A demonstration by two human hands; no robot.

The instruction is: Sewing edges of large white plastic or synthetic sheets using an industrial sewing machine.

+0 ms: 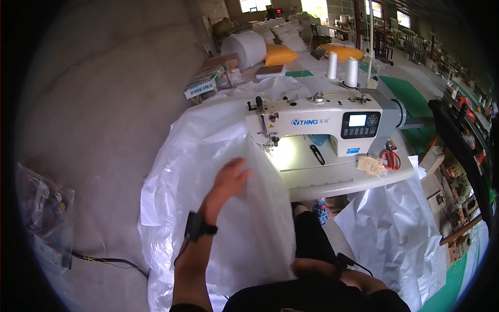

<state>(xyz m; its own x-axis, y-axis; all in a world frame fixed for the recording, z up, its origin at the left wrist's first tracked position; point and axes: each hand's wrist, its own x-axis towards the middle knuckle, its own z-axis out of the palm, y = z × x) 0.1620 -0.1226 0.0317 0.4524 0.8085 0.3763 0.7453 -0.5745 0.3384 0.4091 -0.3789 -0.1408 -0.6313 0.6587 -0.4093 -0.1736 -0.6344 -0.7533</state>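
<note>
A large white cylindrical roll (242, 48) lies just beside a plump orange sack (280, 54) at upper centre; a clear plastic bag (44, 205) sits far left, a black cable (115, 260) lower left.

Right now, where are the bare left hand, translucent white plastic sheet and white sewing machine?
Bare left hand (230, 180): head view, its middle.
Translucent white plastic sheet (249, 226): head view, central expanse.
White sewing machine (323, 124): head view, horizontal arm.
</note>
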